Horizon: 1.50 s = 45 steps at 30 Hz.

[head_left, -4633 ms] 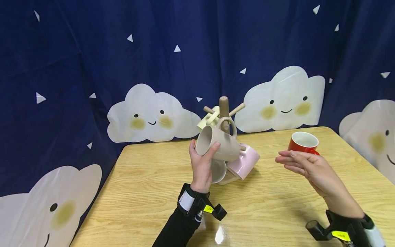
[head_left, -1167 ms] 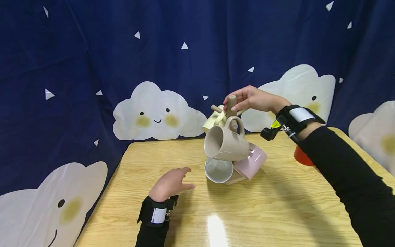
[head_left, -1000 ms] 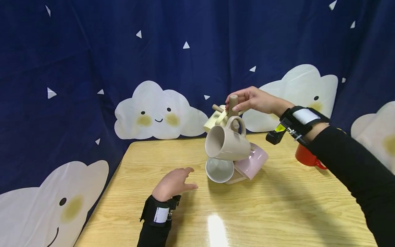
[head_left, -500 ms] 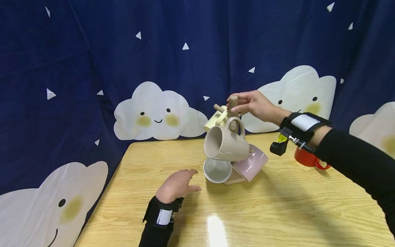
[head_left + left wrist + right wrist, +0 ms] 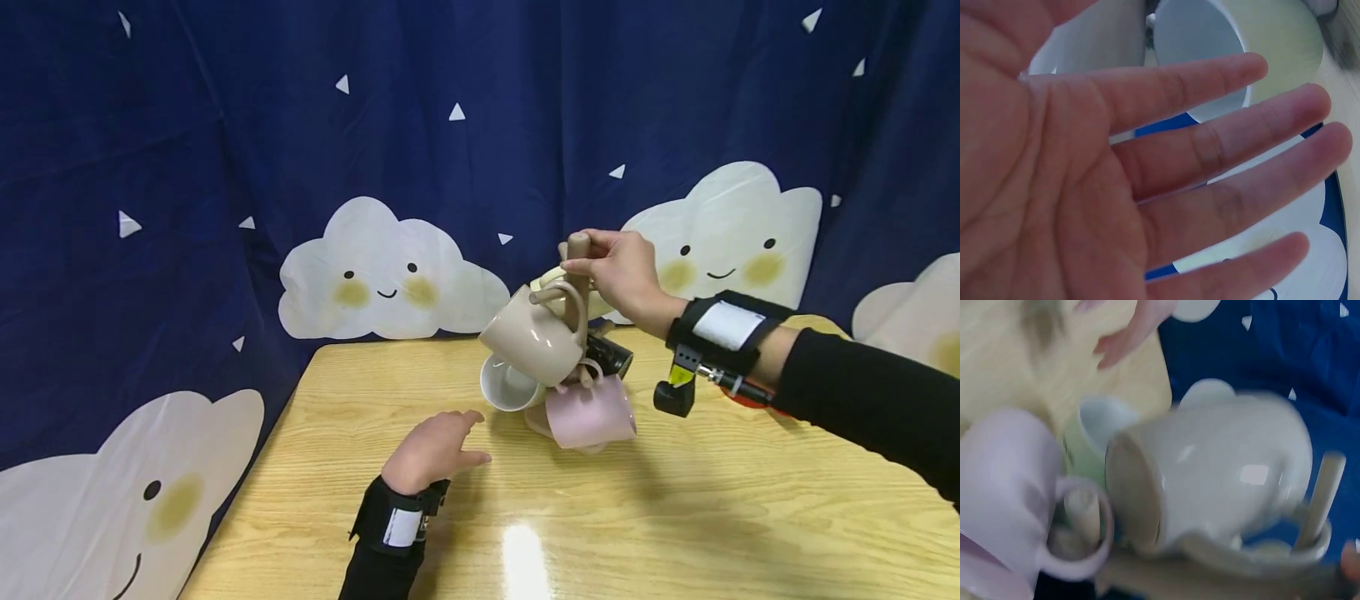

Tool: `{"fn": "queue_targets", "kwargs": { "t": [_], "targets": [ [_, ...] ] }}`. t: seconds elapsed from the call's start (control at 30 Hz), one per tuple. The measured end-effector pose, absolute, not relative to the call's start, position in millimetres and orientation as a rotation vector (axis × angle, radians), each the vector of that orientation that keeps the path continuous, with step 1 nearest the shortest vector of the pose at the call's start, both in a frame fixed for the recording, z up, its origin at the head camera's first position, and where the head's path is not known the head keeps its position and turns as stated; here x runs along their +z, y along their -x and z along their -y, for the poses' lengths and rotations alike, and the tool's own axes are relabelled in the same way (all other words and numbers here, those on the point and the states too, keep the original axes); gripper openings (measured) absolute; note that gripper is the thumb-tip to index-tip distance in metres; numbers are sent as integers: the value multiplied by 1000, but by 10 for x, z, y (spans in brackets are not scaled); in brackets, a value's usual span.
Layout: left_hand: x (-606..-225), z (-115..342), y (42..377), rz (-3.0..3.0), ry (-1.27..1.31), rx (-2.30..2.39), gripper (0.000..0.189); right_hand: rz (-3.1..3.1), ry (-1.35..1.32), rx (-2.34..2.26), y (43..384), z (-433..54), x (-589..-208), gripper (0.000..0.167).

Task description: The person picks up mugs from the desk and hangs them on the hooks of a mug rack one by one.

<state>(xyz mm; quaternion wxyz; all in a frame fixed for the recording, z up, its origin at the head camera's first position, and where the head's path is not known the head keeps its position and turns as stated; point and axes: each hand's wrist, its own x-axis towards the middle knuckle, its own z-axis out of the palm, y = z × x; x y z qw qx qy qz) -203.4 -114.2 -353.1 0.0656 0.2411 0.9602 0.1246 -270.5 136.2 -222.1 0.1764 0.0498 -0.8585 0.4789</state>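
My right hand pinches the top of a wooden mug tree's post between thumb and fingers. A beige mug hangs by its handle from an upper peg, facing left. Below it hang a pink mug and a pale green mug with a white inside. Behind the post, partly hidden, are a yellow mug and a black mug. My left hand hovers over the table left of the tree, holding nothing; in the left wrist view its fingers are straight and spread.
Behind my right wrist, a red mug on the wooden table is mostly covered. A dark blue curtain with white clouds stands along the table's back edge.
My right hand went from open near the red mug to the post; the left let go of the beige mug. Over the last half second, the tree turned, swinging the pink mug forward and revealing the black mug.
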Motion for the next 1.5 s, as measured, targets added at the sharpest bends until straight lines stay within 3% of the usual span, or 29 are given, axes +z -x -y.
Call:
{"fn": "queue_targets", "kwargs": {
  "t": [0.17, 0.27, 0.43, 0.7, 0.8, 1.03, 1.5],
  "targets": [
    [-3564, 1107, 1991, -2881, -743, 371, 52, 2516, -48, 1316, 2633, -1346, -2182, 39],
    [-3575, 1094, 1970, -2865, -753, 391, 52, 2650, -154, 1189, 2677, -1472, -2133, 34],
    [-3571, 1080, 1972, -2846, -787, 406, 52, 2820, -610, 1160, 2919, -1777, -2022, 32],
    [-3550, 1059, 1983, -2814, -799, 434, 51, 2787, -1379, 1763, 3349, -2026, -2058, 39],
    [-3562, 1050, 1980, -2805, -815, 448, 50, 2669, -1553, 1954, 3431, -2046, -2148, 38],
    [-3566, 1050, 1996, -2806, -832, 438, 51, 2622, -1458, 1874, 3426, -2037, -2199, 25],
    [-3546, 1073, 2054, -2826, -855, 405, 50, 2410, -1117, 1967, 3303, -1860, -2283, 24]
  ]
}}
